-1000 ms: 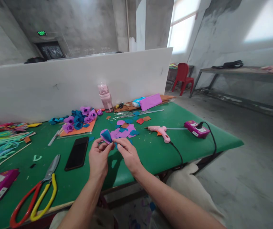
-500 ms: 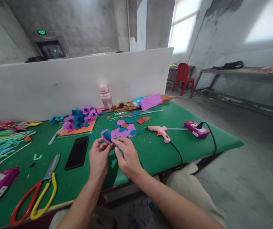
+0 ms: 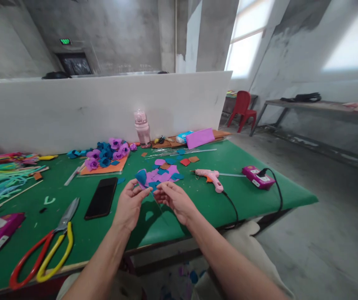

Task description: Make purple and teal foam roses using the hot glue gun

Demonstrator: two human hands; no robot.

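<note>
Pinching a blue-and-purple flower (image 3: 141, 178) above the green table (image 3: 197, 200), the left hand (image 3: 129, 204) holds it; right hand (image 3: 174, 200) fingers close beside it, near loose petals (image 3: 163, 173).

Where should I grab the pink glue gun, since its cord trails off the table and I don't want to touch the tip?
Probably by the handle of the glue gun, which angles toward the near table edge: come from the near right side. The nozzle points left, and the black cord leaves the handle's end, so grip above it.
</note>
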